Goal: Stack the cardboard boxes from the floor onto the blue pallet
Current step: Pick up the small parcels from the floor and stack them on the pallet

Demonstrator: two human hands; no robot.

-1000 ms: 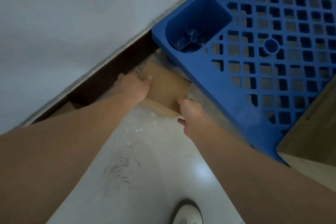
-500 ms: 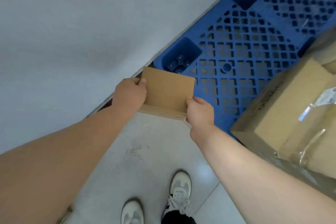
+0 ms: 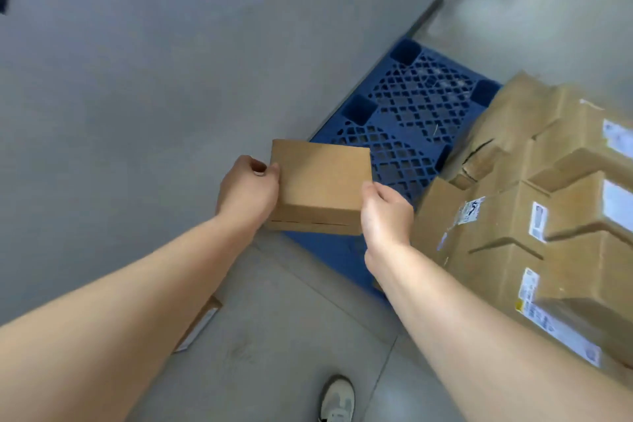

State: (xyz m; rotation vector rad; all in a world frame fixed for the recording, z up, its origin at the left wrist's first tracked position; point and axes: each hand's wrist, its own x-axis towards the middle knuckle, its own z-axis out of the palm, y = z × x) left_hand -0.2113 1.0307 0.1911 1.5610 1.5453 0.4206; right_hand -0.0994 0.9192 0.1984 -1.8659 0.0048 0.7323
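Hovering over the near left corner of the blue pallet [image 3: 404,120], the small cardboard box [image 3: 320,181] sat level between both hands. The left hand [image 3: 248,188] gripped its left edge, thumb on top; the right hand [image 3: 385,212] gripped the right edge likewise. It looked light, stiff and smooth-sided, so opposite edges with fingers underneath seemed the safest hold. Taped cartons [image 3: 548,199] crowded the pallet's right side. Another flat box [image 3: 202,322] lay on the floor [image 3: 291,336].
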